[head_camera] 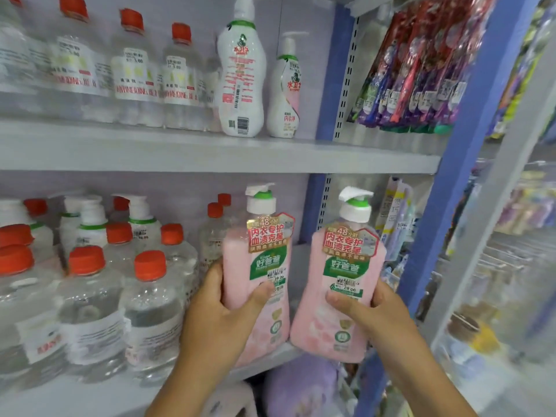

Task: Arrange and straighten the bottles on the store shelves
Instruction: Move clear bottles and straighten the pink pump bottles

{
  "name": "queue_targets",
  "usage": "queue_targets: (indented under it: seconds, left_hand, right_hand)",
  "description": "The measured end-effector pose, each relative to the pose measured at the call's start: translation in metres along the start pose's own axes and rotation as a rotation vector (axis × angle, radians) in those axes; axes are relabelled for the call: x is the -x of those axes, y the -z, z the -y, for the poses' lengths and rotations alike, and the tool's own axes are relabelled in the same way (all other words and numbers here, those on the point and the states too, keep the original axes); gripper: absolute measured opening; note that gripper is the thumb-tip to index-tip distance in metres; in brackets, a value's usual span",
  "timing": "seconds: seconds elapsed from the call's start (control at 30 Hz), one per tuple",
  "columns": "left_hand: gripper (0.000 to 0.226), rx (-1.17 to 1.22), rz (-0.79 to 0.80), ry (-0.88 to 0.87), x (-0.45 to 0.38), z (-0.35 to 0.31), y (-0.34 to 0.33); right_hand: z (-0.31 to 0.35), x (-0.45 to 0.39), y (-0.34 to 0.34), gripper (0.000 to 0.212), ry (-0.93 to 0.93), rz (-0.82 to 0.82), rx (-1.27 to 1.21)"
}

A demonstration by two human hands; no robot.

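Note:
My left hand (222, 314) grips a pink pump bottle (260, 266) with a green label and white pump, held upright at the right end of the lower shelf (99, 392). My right hand (373, 314) grips a second, matching pink pump bottle (343, 284) just to the right, tilted slightly, its base at the shelf's front edge. Both labels face me. Left of them stand several clear bottles with red caps (147, 299).
The upper shelf (210, 152) carries clear red-capped bottles (180, 79) and two white pump bottles (240, 73), one showing its back label. A blue upright (451, 176) bounds the shelves on the right. Packaged toothbrushes (415, 70) hang beyond it. Purple packs (301, 383) lie below.

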State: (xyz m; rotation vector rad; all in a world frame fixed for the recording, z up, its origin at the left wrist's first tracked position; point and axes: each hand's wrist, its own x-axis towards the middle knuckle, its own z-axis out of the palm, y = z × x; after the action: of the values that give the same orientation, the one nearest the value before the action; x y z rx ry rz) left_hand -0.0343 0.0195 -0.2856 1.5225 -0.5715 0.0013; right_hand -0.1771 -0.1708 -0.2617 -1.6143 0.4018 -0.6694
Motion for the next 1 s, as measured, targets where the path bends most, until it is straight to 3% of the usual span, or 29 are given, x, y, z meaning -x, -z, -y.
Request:
queue_targets:
  seconds: [0.17, 0.3, 0.37, 0.47, 0.53, 0.67, 1.0]
  left_hand:
    - [0.048, 0.08, 0.001, 0.004, 0.035, -0.017, 0.006]
    - [0.042, 0.121, -0.03, 0.04, 0.073, -0.031, 0.017]
    - [0.044, 0.133, -0.1, 0.063, 0.098, -0.038, 0.028]
    - [0.049, 0.112, -0.264, 0.089, 0.136, -0.044, 0.052]
    - [0.053, 0.091, -0.378, 0.121, 0.165, -0.044, 0.074]
    - [0.057, 0.003, -0.577, 0.142, 0.227, -0.053, 0.129]
    - [0.05, -0.051, -0.938, 0.087, 0.369, -0.079, 0.299]
  right_hand:
    - [0.004, 0.026, 0.008, 0.049, 0.065, 0.036, -0.051]
    - [0.004, 0.032, 0.015, 0.066, 0.074, 0.178, -0.088]
    - [0.0, 0.033, 0.014, 0.083, 0.054, 0.259, -0.132]
    - [-0.01, 0.042, -0.003, 0.088, 0.04, 0.409, -0.197]
    - [-0.017, 0.054, -0.026, 0.082, 0.007, 0.52, -0.226]
    - [-0.02, 0.092, -0.09, 0.052, -0.066, 0.69, -0.301]
    - [0.021, 0.218, -0.272, 0.052, -0.073, 1.023, -0.303]
